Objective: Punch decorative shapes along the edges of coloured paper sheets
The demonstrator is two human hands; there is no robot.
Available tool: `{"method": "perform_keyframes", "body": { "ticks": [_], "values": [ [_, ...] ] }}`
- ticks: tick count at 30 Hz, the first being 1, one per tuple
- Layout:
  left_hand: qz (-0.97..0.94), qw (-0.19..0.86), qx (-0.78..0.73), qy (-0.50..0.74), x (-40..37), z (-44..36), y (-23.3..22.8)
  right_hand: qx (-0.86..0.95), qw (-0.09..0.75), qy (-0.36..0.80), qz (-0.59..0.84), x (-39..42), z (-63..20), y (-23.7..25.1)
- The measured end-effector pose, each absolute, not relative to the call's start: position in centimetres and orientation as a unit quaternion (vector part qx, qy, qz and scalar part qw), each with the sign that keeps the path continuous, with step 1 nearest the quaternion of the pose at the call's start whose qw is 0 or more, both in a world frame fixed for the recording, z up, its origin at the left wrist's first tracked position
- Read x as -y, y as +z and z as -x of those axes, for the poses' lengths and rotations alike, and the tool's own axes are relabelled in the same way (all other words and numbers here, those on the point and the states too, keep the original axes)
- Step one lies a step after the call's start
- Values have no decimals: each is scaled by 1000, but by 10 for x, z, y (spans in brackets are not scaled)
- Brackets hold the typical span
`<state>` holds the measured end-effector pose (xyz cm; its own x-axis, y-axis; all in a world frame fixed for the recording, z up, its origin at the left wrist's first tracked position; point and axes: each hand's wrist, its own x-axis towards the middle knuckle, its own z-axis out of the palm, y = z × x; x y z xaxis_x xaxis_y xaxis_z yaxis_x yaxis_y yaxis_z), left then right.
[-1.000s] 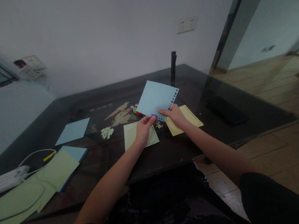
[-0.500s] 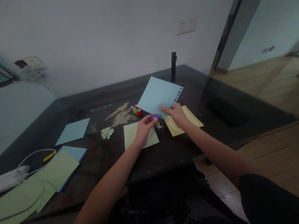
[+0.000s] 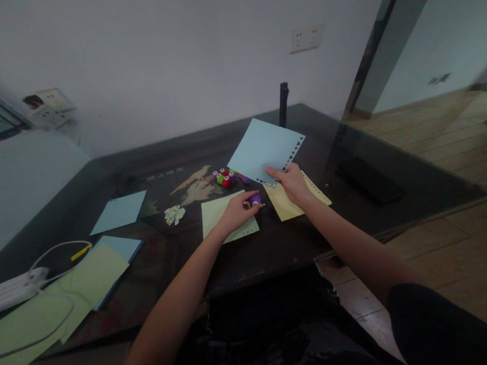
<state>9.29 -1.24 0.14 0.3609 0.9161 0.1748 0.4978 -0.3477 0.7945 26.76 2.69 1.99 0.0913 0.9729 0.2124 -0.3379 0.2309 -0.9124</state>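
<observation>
Left hand (image 3: 234,212): thumb and fingers curled around a small purple punch (image 3: 254,200), low over the table; too dim to tell whether it touches the surface. Right hand (image 3: 294,184): thumb on top, pinching a blue sheet (image 3: 263,146) by its hole-lined edge, sheet raised and tilted beyond the fingertips. Change: the punch has dropped from the sheet's edge, and the sheet has shifted up and away. Sheet and punch now apart, so no cutting at this instant. Green sheet (image 3: 214,215) under left fingers; small coloured punches (image 3: 226,179) just beyond them.
</observation>
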Motion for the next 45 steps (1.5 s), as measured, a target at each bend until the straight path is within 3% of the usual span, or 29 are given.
{"method": "perform_keyframes", "body": {
  "ticks": [10,21,33,45],
  "values": [
    [-735,320,-490,342,12,-93,6,452,644,503,359,-25,-267,21],
    [-649,448,-475,389,12,-95,8,432,646,514,362,-26,-268,23],
    [-561,509,-478,444,8,-97,0,481,619,497,372,-27,-277,26],
    [-540,519,-437,497,6,-93,5,520,548,431,493,-49,-297,9]
  ]
}}
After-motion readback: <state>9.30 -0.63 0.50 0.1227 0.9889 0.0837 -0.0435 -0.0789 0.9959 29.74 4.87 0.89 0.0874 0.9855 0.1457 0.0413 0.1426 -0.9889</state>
